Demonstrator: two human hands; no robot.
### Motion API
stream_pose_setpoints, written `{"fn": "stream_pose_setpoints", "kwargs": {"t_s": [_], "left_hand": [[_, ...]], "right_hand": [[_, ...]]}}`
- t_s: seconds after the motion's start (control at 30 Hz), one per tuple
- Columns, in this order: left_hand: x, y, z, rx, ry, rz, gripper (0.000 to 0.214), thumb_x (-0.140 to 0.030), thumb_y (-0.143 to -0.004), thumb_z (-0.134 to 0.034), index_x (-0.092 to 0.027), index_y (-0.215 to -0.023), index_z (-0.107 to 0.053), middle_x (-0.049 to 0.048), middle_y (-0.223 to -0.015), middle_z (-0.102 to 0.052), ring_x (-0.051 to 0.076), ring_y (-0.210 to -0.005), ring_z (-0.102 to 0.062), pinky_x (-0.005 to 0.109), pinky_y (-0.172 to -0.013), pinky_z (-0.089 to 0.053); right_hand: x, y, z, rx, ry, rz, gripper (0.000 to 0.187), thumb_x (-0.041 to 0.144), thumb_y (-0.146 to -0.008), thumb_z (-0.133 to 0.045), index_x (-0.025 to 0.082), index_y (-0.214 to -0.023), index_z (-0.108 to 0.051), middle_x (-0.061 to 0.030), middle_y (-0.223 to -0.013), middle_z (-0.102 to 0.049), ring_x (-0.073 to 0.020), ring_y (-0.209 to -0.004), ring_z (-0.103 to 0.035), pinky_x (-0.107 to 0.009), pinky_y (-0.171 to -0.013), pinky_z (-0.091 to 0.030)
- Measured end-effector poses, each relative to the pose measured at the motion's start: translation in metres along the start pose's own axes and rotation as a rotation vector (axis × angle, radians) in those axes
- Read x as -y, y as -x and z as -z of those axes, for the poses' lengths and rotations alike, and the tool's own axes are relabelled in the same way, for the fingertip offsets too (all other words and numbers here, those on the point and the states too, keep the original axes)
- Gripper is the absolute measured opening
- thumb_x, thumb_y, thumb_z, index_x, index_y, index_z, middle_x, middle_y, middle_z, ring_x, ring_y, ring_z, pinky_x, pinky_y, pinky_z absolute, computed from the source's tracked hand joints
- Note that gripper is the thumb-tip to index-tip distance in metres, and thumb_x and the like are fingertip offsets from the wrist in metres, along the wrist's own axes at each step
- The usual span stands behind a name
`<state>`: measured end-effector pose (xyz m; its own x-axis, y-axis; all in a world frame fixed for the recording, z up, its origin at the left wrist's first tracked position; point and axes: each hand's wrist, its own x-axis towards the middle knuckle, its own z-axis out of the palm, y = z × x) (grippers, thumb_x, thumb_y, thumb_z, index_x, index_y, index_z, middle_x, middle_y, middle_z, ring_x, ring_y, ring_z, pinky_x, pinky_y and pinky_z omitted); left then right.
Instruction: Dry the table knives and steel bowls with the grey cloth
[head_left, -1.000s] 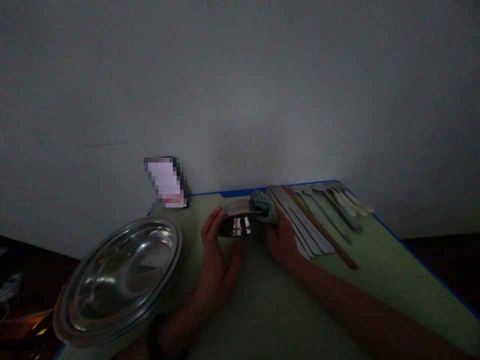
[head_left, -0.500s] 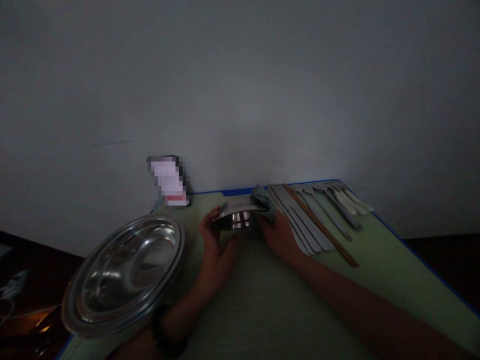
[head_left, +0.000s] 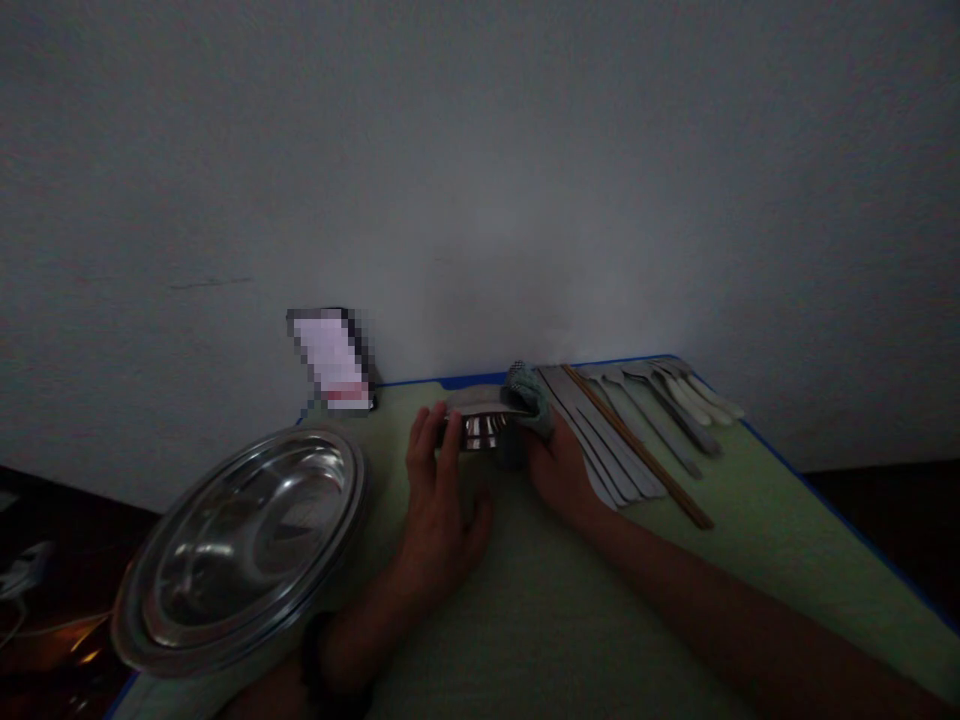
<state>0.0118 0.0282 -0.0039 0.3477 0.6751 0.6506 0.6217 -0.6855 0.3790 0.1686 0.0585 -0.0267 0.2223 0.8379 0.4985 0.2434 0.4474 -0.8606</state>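
Observation:
A shiny metal bowl (head_left: 484,430) is tilted in front of me, above the table, its near side showing reflections. My right hand (head_left: 559,465) pinches the bowl's right rim through a grey-green cloth (head_left: 531,400), which is bunched over the edge. At the bowl's left side is my left hand (head_left: 439,500), with its fingers stretched up against the rim and the thumb held apart, not gripping. A dark band circles the left wrist. The bowl's far side and some of my right fingers are hidden.
Left on the green table (head_left: 525,620) are large nested metal basins (head_left: 247,550). A phone (head_left: 330,360) leans at the wall. To the right lie several flat metal strips (head_left: 600,450), brown chopsticks (head_left: 645,455), metal spoons (head_left: 660,430) and white-handled cutlery (head_left: 697,400).
My left hand has loosened from under the bowl's left edge; its fingers now stretch up along the near side. The bowl is tipped slightly differently. My right hand keeps the cloth on the rim.

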Motion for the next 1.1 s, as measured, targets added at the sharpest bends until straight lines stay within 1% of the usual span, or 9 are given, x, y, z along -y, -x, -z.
{"fn": "stream_pose_setpoints", "kwargs": {"t_s": [0.2,0.33,0.5,0.57,0.67,0.77,0.87,0.97,1.1], "left_hand": [[0.006,-0.001,-0.003,0.007,0.087,0.122,0.093,-0.006,-0.075,-0.053,-0.025,-0.146,0.004,0.0102,-0.153,-0.005,0.03,-0.14,-0.007,0.053,-0.112,-0.016],[0.016,-0.001,-0.008,-0.012,0.269,0.182,0.091,-0.007,-0.074,-0.054,-0.025,-0.146,0.0,0.0118,-0.151,-0.009,0.029,-0.14,-0.01,0.053,-0.11,-0.019],[0.028,0.002,-0.016,0.045,0.511,0.31,0.083,-0.011,-0.077,-0.051,-0.026,-0.144,-0.005,0.0122,-0.152,-0.01,0.029,-0.138,-0.02,0.05,-0.108,-0.026],[0.026,0.002,-0.015,0.023,0.45,0.293,0.081,-0.013,-0.077,-0.052,-0.024,-0.144,-0.007,0.0135,-0.151,-0.014,0.031,-0.138,-0.019,0.052,-0.109,-0.024],[0.016,0.001,-0.008,-0.045,0.237,0.211,0.084,-0.014,-0.077,-0.055,-0.022,-0.145,-0.006,0.0146,-0.149,-0.016,0.032,-0.138,-0.015,0.054,-0.11,-0.018],[0.004,0.0,-0.001,-0.081,0.103,0.117,0.087,-0.011,-0.078,-0.054,-0.022,-0.146,-0.001,0.0126,-0.15,-0.013,0.031,-0.139,-0.013,0.05,-0.112,-0.016],[-0.003,0.001,0.001,-0.07,0.057,0.049,0.09,-0.009,-0.076,-0.053,-0.022,-0.147,0.001,0.011,-0.152,-0.011,0.031,-0.139,-0.01,0.049,-0.113,-0.017],[-0.003,0.001,0.001,-0.047,0.024,0.05,0.091,-0.007,-0.075,-0.053,-0.024,-0.147,0.001,0.0093,-0.151,-0.01,0.032,-0.139,-0.009,0.05,-0.112,-0.018],[-0.001,-0.001,0.001,-0.048,0.029,0.073,0.088,-0.006,-0.076,-0.051,-0.026,-0.146,-0.003,0.009,-0.147,-0.013,0.031,-0.139,-0.012,0.049,-0.112,-0.019]], "right_hand": [[-0.001,-0.001,-0.001,-0.036,0.032,-0.037,0.029,0.024,-0.083,-0.05,0.024,-0.111,-0.059,-0.0039,-0.106,-0.067,-0.0212,-0.101,-0.06,-0.04,-0.09,-0.045],[-0.002,-0.001,-0.002,-0.043,0.047,-0.06,0.029,0.03,-0.085,-0.049,0.023,-0.111,-0.059,-0.0061,-0.105,-0.067,-0.0229,-0.101,-0.06,-0.041,-0.089,-0.045],[-0.005,-0.002,-0.003,-0.034,0.094,-0.082,0.03,0.034,-0.087,-0.046,0.019,-0.111,-0.057,-0.0099,-0.109,-0.064,-0.0242,-0.106,-0.057,-0.044,-0.095,-0.04],[-0.006,-0.001,-0.003,-0.04,0.091,-0.07,0.03,0.033,-0.087,-0.046,0.02,-0.111,-0.056,-0.0096,-0.107,-0.064,-0.0242,-0.108,-0.056,-0.045,-0.098,-0.038],[-0.005,0.0,-0.002,-0.046,0.069,-0.032,0.028,0.028,-0.086,-0.046,0.021,-0.111,-0.055,-0.0078,-0.102,-0.066,-0.0236,-0.107,-0.056,-0.044,-0.097,-0.039],[-0.001,0.002,-0.001,-0.019,0.055,0.039,0.031,0.019,-0.082,-0.046,0.021,-0.112,-0.054,-0.0075,-0.106,-0.065,-0.0223,-0.103,-0.058,-0.041,-0.093,-0.043],[0.005,0.005,0.0,0.018,0.042,0.107,0.04,0.012,-0.079,-0.043,0.022,-0.117,-0.052,-0.0063,-0.113,-0.064,-0.0207,-0.103,-0.058,-0.04,-0.093,-0.044],[0.008,0.006,0.001,0.037,0.043,0.144,0.046,0.009,-0.078,-0.042,0.024,-0.121,-0.05,-0.0048,-0.12,-0.061,-0.0197,-0.107,-0.057,-0.04,-0.094,-0.043],[0.006,0.005,-0.001,0.033,0.052,0.141,0.044,0.01,-0.078,-0.044,0.023,-0.119,-0.051,-0.0056,-0.12,-0.061,-0.0199,-0.107,-0.057,-0.041,-0.094,-0.044]]}}
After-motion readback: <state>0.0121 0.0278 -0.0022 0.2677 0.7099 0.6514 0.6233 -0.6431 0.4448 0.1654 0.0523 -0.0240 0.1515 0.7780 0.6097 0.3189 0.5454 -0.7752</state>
